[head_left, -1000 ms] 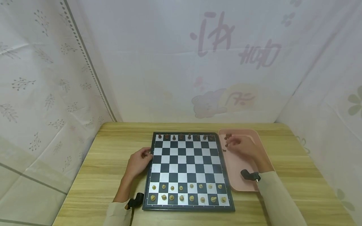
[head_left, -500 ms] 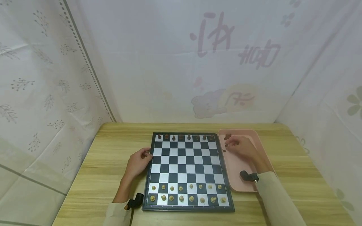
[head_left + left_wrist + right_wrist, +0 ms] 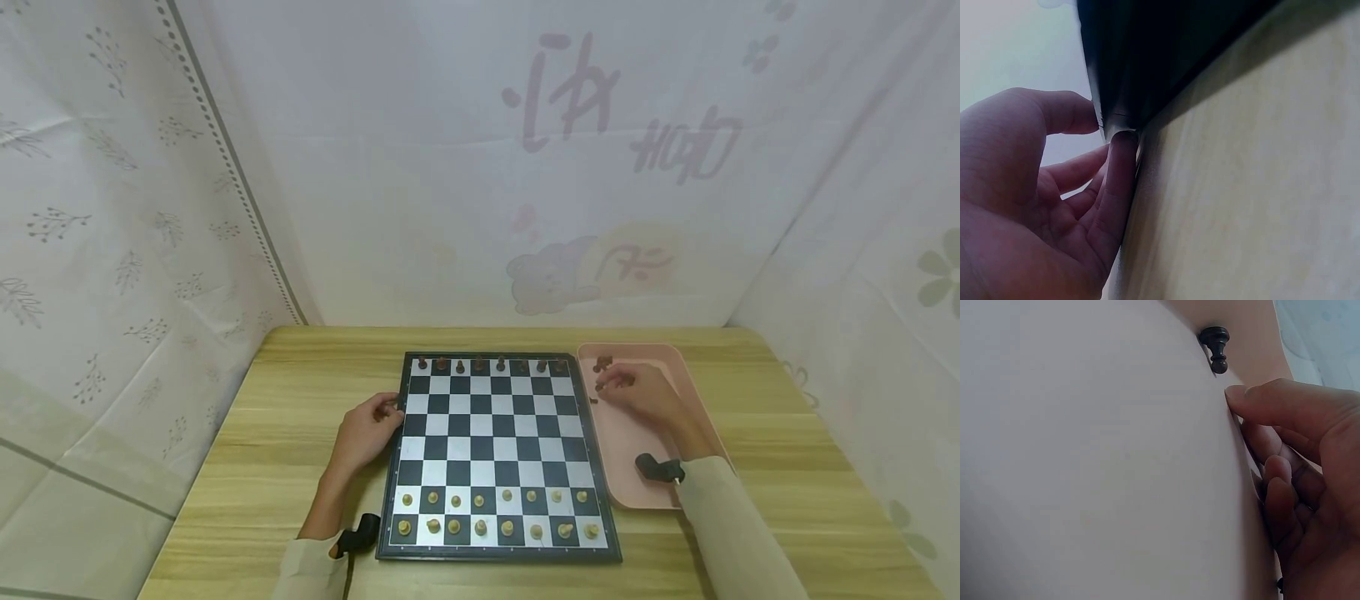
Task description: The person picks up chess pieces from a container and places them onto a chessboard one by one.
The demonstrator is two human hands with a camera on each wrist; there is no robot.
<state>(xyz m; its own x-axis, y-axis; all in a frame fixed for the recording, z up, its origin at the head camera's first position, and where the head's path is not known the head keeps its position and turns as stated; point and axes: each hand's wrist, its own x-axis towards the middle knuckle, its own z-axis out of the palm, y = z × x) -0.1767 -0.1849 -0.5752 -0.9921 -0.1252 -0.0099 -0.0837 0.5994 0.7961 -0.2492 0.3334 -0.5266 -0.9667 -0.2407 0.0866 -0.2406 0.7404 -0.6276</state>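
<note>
In the head view my left hand (image 3: 367,433) is at the left edge of the chessboard (image 3: 480,427). The left wrist view shows its thumb on top of the dark board edge (image 3: 1147,50) and a finger beneath, pinching it. My right hand (image 3: 645,393) is low in the pink tray (image 3: 637,479), with curled fingers (image 3: 1282,506) and thumb close to the tray floor. A small dark chess piece (image 3: 599,387) shows at its fingertips; I cannot tell whether they grip it. A dark pawn (image 3: 1216,350) lies just beyond the thumb in the right wrist view.
Several dark pieces (image 3: 602,363) lie bunched at the tray's far left. Dark pieces (image 3: 501,363) line the board's far row; two rows of light pieces (image 3: 481,526) stand along the near side. The wooden table (image 3: 300,358) meets patterned cloth (image 3: 420,167) behind.
The right hand has barely shifted within the tray, and the left hand stays at the board edge. The pieces on the board keep their places.
</note>
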